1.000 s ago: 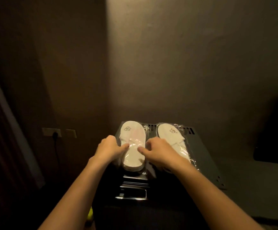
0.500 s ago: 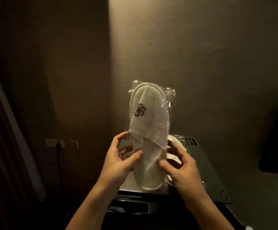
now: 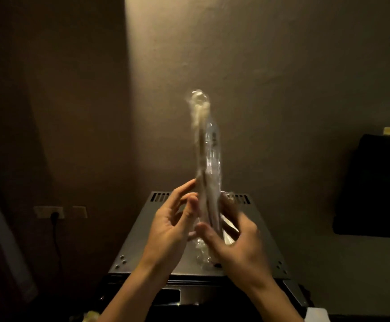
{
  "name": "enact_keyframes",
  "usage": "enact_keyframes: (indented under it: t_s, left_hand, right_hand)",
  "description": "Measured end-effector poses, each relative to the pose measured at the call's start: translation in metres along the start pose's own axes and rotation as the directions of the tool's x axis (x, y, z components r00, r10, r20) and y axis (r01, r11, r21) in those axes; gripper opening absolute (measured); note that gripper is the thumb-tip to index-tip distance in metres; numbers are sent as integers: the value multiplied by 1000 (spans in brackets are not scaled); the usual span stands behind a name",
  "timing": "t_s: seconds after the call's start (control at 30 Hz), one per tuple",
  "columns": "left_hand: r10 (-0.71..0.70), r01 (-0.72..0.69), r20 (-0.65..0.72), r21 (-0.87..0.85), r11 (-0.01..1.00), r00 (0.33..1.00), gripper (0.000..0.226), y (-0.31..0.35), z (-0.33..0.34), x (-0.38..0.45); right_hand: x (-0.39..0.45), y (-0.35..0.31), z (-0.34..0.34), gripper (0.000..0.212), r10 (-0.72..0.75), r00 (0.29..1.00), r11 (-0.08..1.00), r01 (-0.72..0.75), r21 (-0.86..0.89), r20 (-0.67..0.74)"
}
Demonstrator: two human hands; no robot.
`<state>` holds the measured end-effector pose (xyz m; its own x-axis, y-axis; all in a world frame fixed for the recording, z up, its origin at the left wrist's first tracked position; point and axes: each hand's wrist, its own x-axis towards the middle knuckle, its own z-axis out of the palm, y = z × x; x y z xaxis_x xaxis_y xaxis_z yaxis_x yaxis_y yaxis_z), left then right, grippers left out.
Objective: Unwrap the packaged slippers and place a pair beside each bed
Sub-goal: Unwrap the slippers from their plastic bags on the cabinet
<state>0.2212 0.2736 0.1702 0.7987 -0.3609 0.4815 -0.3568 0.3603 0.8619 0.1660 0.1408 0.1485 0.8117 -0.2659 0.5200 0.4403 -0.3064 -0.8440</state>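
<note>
A pair of white slippers in a clear plastic package (image 3: pixel 209 159) stands upright and edge-on in front of me, blurred by motion. My right hand (image 3: pixel 236 249) grips its lower end, thumb across the front. My left hand (image 3: pixel 168 226) rests its fingertips and thumb on the package's left side, fingers stretched out. Both hands hover over a grey metal box (image 3: pixel 143 231) with vent slots along its back edge. A second slipper package (image 3: pixel 229 231) lies on the box, mostly hidden behind my right hand.
The box stands against a plain wall. A wall socket (image 3: pixel 54 212) with a black plug and cable is low on the left. A dark flat object (image 3: pixel 375 187) leans on the right. A pale curtain edge (image 3: pixel 1 228) hangs at far left.
The left package was lifted off the box into the air, then turned from facing me to edge-on. My right thumb moved across its lower front.
</note>
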Motion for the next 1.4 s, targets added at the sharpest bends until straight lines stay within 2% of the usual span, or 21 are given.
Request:
enact_keyframes:
  t_s: [0.07,0.17,0.2,0.27,0.33,0.37,0.4,0.47,0.53,0.6,0.63,0.73,0.8,0.93,1.07,1.17,1.27,1.33,1.4]
  left_hand:
    - [56,-71,105,138,988,993,43,2,0,0]
    - [133,-200,192,389,899,972,37,-1,1,0]
    - [146,-211,185,410,887,972,34,-2,2,0]
    - [200,-218,88,461,860,976,32,-9,-2,4]
    - [207,-150,-45,544,825,977,44,-13,-11,13]
    - [132,-68,-89,515,854,987,52,-12,-16,16]
    - [14,29,-100,409,912,995,54,-10,-18,20]
    - [-143,143,-15,170,975,990,39,-7,-16,20]
    - [-79,79,-7,157,984,997,29,-4,-9,14]
    - [-10,16,-33,195,981,999,27,-4,-5,10]
    - [-7,15,-44,201,980,999,26,-6,-3,9]
    - [-60,72,-80,160,984,995,28,-8,-4,9]
    - [-83,94,-83,139,986,993,29,-10,-5,8]
    - [-147,153,-90,65,986,985,28,-13,-8,7]
    - [-236,239,-88,25,971,968,33,-15,-12,10]
    - [-348,346,-62,-48,937,935,33,-10,-14,16]
    - [-487,478,-49,-133,868,872,26,1,-10,26]
    - [-545,532,-40,-169,830,838,26,8,-9,31]
    - [-556,538,-35,-208,817,831,30,10,-8,34]
  right_hand:
    - [4,-1,-7,48,61,998,984,-66,163,31]
    - [7,1,-13,27,136,991,954,-131,269,2]
    - [6,3,-15,28,160,987,944,-154,293,2]
    - [6,7,-19,26,186,982,930,-170,325,-19]
    - [6,11,-23,19,182,983,919,-156,363,-39]
    - [6,13,-24,21,183,983,909,-157,386,-33]
    - [6,15,-26,27,197,980,896,-172,409,-20]
    - [7,21,-29,26,252,968,853,-228,470,13]
    - [8,26,-30,19,359,933,764,-306,569,20]
    - [8,34,-30,51,430,903,706,-340,621,5]
    - [8,36,-31,57,446,895,691,-353,630,12]
    - [5,34,-33,37,428,900,680,-381,626,83]
    - [3,34,-39,28,387,913,716,-385,582,128]
    - [2,19,-46,33,306,932,762,-361,537,194]
    - [6,14,-39,40,332,940,829,-333,449,83]
    - [12,5,-40,44,422,892,745,-443,500,162]
    - [22,-11,-42,44,492,825,649,-560,514,278]
    - [29,-13,-41,45,504,798,631,-601,491,330]
    - [33,-14,-43,44,499,797,632,-603,486,340]
